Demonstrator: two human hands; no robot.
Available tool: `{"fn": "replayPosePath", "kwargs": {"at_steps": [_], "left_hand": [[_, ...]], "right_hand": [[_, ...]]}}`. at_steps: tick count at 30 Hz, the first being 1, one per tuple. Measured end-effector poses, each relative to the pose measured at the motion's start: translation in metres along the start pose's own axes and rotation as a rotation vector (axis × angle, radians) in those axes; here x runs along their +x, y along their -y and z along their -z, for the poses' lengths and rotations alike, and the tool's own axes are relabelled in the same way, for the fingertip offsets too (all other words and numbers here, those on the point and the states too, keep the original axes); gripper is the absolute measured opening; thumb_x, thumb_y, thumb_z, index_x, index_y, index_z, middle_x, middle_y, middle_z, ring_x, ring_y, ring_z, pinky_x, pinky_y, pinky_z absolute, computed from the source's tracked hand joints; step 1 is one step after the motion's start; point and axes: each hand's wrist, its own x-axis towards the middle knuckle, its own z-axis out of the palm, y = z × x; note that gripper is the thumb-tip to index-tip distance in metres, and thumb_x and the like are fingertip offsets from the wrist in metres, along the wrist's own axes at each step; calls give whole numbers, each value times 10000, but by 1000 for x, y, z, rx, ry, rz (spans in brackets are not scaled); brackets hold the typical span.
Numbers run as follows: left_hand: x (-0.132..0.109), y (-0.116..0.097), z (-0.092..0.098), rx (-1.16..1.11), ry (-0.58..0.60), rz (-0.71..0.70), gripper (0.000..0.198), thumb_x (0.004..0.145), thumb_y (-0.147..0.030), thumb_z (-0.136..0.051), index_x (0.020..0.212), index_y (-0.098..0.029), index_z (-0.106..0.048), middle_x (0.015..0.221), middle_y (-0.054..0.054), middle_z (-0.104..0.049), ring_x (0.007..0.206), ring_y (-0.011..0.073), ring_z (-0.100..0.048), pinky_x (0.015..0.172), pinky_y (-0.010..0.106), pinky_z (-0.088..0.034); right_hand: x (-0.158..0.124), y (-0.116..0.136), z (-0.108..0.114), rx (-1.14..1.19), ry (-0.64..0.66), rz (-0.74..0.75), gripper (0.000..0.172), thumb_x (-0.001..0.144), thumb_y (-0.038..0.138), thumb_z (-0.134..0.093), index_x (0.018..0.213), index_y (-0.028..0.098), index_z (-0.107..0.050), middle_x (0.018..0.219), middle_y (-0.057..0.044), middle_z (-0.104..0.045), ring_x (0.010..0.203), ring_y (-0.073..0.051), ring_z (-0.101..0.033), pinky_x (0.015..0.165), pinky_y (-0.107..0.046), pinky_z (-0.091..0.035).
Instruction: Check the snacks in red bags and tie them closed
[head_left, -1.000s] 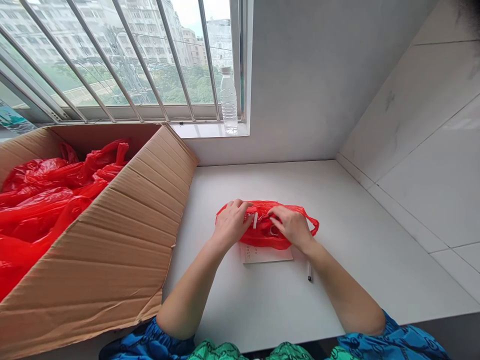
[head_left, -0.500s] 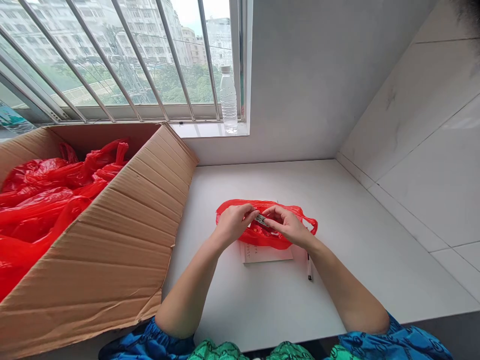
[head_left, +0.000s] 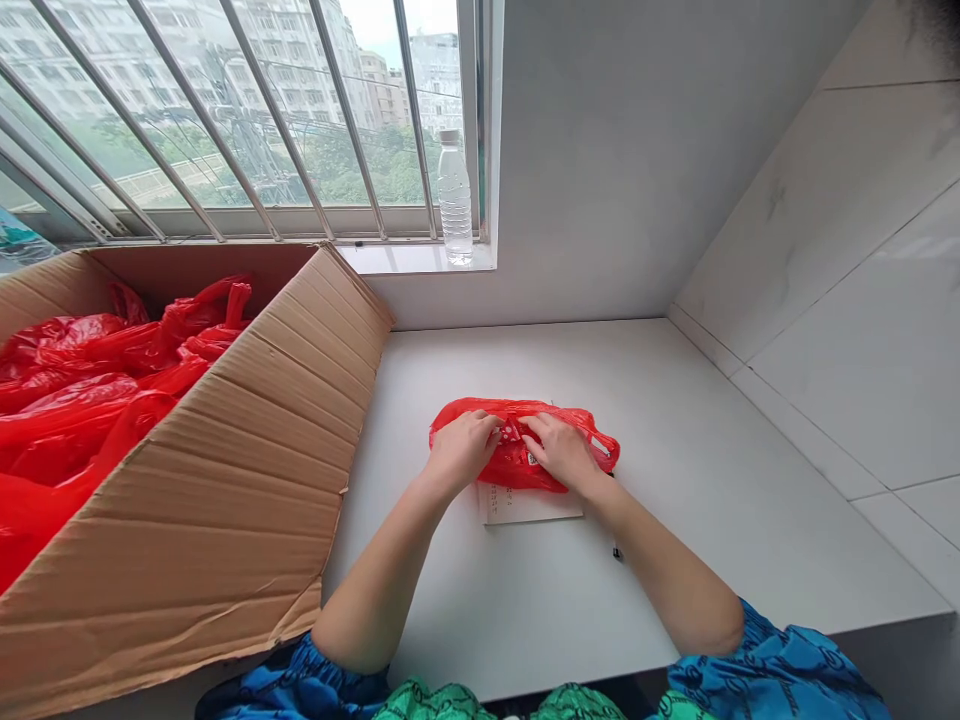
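Strip's no longer up between my left hand [head_left: 466, 446] and right hand [head_left: 564, 452], so I'm still busy at the bag [head_left: 517, 474], between front and back edges of the desk [head_left: 697, 430]. Can't tell if either's gripping anything.

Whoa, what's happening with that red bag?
A person has the left hand and right hand in a red bag lying on a white table. Exactly what they grip is hard to see. The bag partly covers some white paper. A cardboard box on the left holds more red plastic.
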Motion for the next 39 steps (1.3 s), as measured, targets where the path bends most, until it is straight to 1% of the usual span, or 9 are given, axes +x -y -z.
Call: {"fn": "replayPosePath", "kwargs": {"at_steps": [7,11,14,17,21,26,33,36,39], "left_hand": [[2,1,2,50,27,37,295,999,-271,-418,1171,-259,-657,1110,50,-715,1068,226,-638,688,262,-463],[2,1,4,55,40,32,290,996,-282,-432,1174,-246,-658,1104,57,-717,1065,234,-642,725,284,-480],[1,0,4,74,21,17,272,984,-294,-461,1150,-244,-670,1061,57,-719,1028,235,-652,667,275,-461],[0,-4,4,1,-58,-27,257,975,-310,-479,1134,-260,-674,1056,40,-720,964,210,-665,645,258,-452],[-1,-10,8,-300,-64,-126,293,966,-376,-502,1190,-261,-653,1061,37,-726,908,187,-674,699,257,-499],[-2,-12,16,-518,-56,-66,308,957,-383,-508,1179,-236,-663,918,30,-717,801,172,-659,677,256,-503],[-5,-6,21,-595,-26,-71,357,972,-322,-449,1316,-285,-538,916,-7,-693,847,151,-652,732,247,-502],[-4,-6,18,-387,39,-24,343,972,-269,-417,1297,-280,-525,910,1,-712,845,166,-664,691,249,-483],[-2,-6,9,-39,102,38,245,952,-224,-431,1132,-250,-595,906,31,-718,819,196,-665,621,256,-430]], "right_hand": [[9,-1,0,-7,33,-73,336,911,330,-617,1237,268,-664,1065,-73,-686,966,-246,-659,636,-289,-454],[6,-1,4,52,-23,-71,256,988,321,-496,1150,260,-685,1029,-67,-701,934,-227,-662,631,-284,-440],[2,1,13,111,-87,-67,351,1044,368,-359,1013,227,-679,909,-53,-709,840,-200,-662,641,-286,-447],[0,3,20,369,-133,-59,442,1045,470,-319,861,226,-638,775,-24,-687,724,-181,-644,643,-288,-465],[-1,5,20,882,-101,-26,380,972,554,-480,857,235,-650,812,-12,-697,768,-181,-667,723,-297,-522],[-2,7,17,1069,-71,-44,307,917,538,-593,896,238,-654,804,-1,-702,735,-173,-677,695,-297,-543],[-5,8,22,979,-79,-42,319,959,535,-511,859,245,-595,786,1,-703,739,-184,-683,675,-306,-540],[-7,5,22,614,-115,-35,294,993,460,-461,867,244,-615,790,-7,-704,746,-198,-674,683,-323,-521],[-8,3,19,256,-180,-4,220,995,300,-441,1089,231,-629,978,-54,-723,882,-236,-678,733,-358,-519]]}}
